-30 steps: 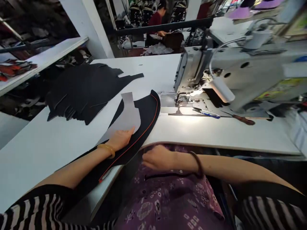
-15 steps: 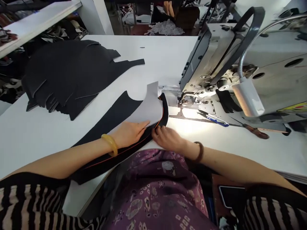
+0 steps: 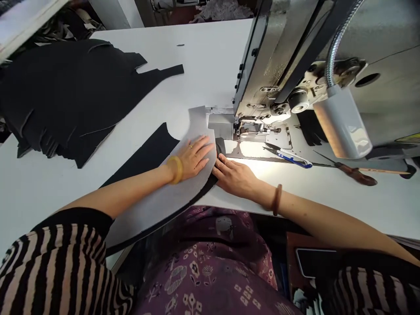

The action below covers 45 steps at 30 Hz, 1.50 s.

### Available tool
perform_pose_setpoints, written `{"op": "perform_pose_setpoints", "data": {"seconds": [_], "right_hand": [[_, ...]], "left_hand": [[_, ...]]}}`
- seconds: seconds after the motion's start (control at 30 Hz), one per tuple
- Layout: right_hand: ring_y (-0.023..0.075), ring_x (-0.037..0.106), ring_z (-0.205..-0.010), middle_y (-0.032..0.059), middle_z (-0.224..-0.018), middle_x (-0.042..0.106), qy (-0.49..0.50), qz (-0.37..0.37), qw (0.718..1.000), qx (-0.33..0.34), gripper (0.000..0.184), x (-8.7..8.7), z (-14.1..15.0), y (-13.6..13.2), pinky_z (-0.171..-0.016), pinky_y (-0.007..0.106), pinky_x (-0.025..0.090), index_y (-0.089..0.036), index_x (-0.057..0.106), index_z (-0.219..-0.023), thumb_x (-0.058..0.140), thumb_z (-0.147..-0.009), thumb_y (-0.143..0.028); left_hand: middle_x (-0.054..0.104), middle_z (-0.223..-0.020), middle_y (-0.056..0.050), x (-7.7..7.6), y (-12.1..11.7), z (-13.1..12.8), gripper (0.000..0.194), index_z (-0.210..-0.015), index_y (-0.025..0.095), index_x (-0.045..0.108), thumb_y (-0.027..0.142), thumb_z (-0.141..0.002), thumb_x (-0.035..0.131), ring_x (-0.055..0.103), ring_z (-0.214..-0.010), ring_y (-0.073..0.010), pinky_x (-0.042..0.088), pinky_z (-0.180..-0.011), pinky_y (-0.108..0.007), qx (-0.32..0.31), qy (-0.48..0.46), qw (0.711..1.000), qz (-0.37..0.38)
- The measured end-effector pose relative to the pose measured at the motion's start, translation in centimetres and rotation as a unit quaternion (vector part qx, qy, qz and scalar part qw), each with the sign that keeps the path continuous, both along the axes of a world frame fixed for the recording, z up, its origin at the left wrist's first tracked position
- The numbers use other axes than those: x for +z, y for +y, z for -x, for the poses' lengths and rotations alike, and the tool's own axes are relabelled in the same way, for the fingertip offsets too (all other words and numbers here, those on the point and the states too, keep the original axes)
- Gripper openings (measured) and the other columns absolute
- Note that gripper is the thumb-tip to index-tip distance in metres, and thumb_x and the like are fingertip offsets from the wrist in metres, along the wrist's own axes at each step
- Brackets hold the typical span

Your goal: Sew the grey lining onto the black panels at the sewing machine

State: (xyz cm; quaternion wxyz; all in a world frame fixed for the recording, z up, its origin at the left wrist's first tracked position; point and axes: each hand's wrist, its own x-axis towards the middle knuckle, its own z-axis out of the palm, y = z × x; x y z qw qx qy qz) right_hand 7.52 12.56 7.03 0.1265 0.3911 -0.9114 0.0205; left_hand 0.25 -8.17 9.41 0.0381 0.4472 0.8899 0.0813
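Head cam view, and it looks like a lining-up step to me: a pale grey sheet (image 3: 164, 203) lies on top of a dark piece of cloth (image 3: 144, 153), with some of the dark cloth peeking out along the near curve and on the far-left side. Both sit around the middle of the view and run down toward eight o'clock, flat on the white table (image 3: 315, 201).

The left hand (image 3: 192, 159) is palm down on the sheet, open and pressing, not clutching anything. The right hand (image 3: 236, 177) has its fingers stretched to the rounded edge; can't tell if the thumb is pinching anything underneath. My guess is that getting the edges right calls for light, even pressure from the left and small nudges from the right, since a sheet this smooth could slide off line.

The sewing machine (image 3: 285, 61) is up at one to two o'clock, its needle area just beyond that edge and lit by the lamp (image 3: 344, 124). Snips (image 3: 290, 158) lie at three o'clock, and a dark pile of cut pieces (image 3: 72, 96) is at ten.

Brands and writing: nothing I can read. There's a yellow-green strip (image 3: 408, 138) at the far right, but I can't make out any words on it.
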Motion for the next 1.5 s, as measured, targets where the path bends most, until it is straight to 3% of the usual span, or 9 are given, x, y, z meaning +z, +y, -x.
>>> {"op": "perform_pose_setpoints", "data": {"seconds": [0.1, 0.33, 0.57, 0.7, 0.83, 1.03, 1.23, 1.33, 1.5], "right_hand": [[0.0301, 0.051, -0.123, 0.0193, -0.129, 0.056, -0.001, 0.023, 1.000, -0.011, 0.038, -0.3, -0.2, -0.3, -0.098, 0.041, 0.046, -0.004, 0.055, -0.125, 0.045, -0.095, -0.025], [0.0252, 0.061, -0.103, 0.0179, -0.099, 0.068, 0.062, 0.012, 0.998, 0.002, 0.031, 0.6, 0.5, -0.3, -0.089, 0.036, 0.046, -0.006, 0.066, -0.092, 0.035, -0.095, -0.010], [0.0256, 0.060, -0.107, 0.0200, -0.110, 0.065, -0.017, 0.037, 0.998, -0.049, 0.032, 0.2, -0.2, -0.5, -0.088, 0.035, 0.046, -0.004, 0.063, -0.108, 0.035, -0.095, -0.010], [0.0287, 0.057, -0.112, 0.0217, -0.123, 0.059, -0.034, 0.054, 0.996, -0.066, 0.035, -0.1, -0.8, -0.5, -0.091, 0.039, 0.047, -0.002, 0.058, -0.120, 0.042, -0.094, -0.021], [0.0261, 0.059, -0.096, 0.0165, -0.096, 0.065, -0.085, 0.058, 0.992, -0.067, 0.027, 0.1, -1.1, -0.5, -0.087, 0.039, 0.048, -0.007, 0.064, -0.099, 0.043, -0.094, -0.023], [0.0236, 0.055, -0.100, 0.0120, -0.097, 0.064, -0.115, 0.058, 0.991, -0.035, 0.028, -0.2, -1.0, -0.6, -0.094, 0.040, 0.045, -0.012, 0.064, -0.098, 0.040, -0.087, -0.005], [0.0262, 0.053, -0.105, 0.0139, -0.100, 0.064, -0.083, 0.057, 0.994, -0.034, 0.030, -0.7, -1.0, -0.6, -0.097, 0.043, 0.045, -0.009, 0.064, -0.098, 0.036, -0.089, -0.007], [0.0265, 0.052, -0.108, 0.0141, -0.104, 0.063, -0.073, 0.074, 0.994, -0.033, 0.031, -1.1, -1.0, -0.6, -0.100, 0.044, 0.043, -0.009, 0.063, -0.103, 0.036, -0.090, -0.008], [0.0251, 0.052, -0.104, 0.0121, -0.103, 0.063, -0.079, 0.084, 0.993, -0.026, 0.029, -1.4, -1.1, -0.5, -0.103, 0.045, 0.040, -0.012, 0.063, -0.104, 0.038, -0.090, -0.010]], "left_hand": [[0.020, -0.155, -0.018, -0.8, 0.8, 1.5, 0.054, -0.148, 0.010, 0.023, 0.028, -0.098, 0.025, 0.014, -0.145, -0.0331, 0.020, -0.112, -0.063, -0.017, -0.034, 0.999, 0.034], [0.023, -0.152, -0.025, 0.3, 0.6, 1.4, 0.085, -0.145, 0.004, 0.027, 0.060, -0.085, 0.049, 0.018, -0.143, -0.0382, 0.027, -0.111, -0.061, -0.098, -0.027, 0.994, 0.034], [0.043, -0.140, -0.023, 3.4, 2.4, -2.0, 0.020, -0.093, 0.006, 0.060, 0.016, -0.082, 0.047, 0.038, -0.135, -0.0343, 0.041, -0.109, -0.042, -0.010, -0.028, 0.990, 0.135], [0.054, -0.133, -0.016, 6.3, 4.2, -2.1, 0.024, -0.076, 0.012, 0.057, 0.014, -0.086, 0.036, 0.053, -0.123, -0.0267, 0.045, -0.105, -0.037, 0.015, -0.097, 0.977, 0.191], [0.060, -0.125, -0.011, 7.8, 5.7, -2.8, 0.029, -0.071, 0.014, 0.054, 0.020, -0.091, 0.034, 0.065, -0.099, -0.0248, 0.055, -0.086, -0.037, 0.049, -0.128, 0.967, 0.212], [0.061, -0.124, -0.010, 4.7, 6.2, -2.0, 0.037, -0.118, 0.015, 0.054, 0.035, -0.100, 0.030, 0.065, -0.092, -0.0258, 0.053, -0.073, -0.037, 0.046, -0.033, 0.989, 0.134], [0.063, -0.120, -0.012, 0.7, 5.2, 0.4, 0.036, -0.098, 0.013, 0.067, 0.026, -0.096, 0.034, 0.057, -0.111, -0.0298, 0.048, -0.092, -0.048, -0.038, 0.086, 0.995, -0.018], [0.057, -0.130, -0.014, 0.1, 4.7, 1.3, 0.033, -0.104, 0.011, 0.066, 0.025, -0.093, 0.037, 0.049, -0.126, -0.0280, 0.043, -0.104, -0.047, -0.087, 0.061, 0.992, -0.065], [0.058, -0.128, -0.014, 0.1, 4.6, 2.2, 0.042, -0.124, 0.008, 0.057, 0.027, -0.091, 0.039, 0.051, -0.124, -0.0272, 0.045, -0.105, -0.046, -0.100, 0.027, 0.993, -0.058]]}}
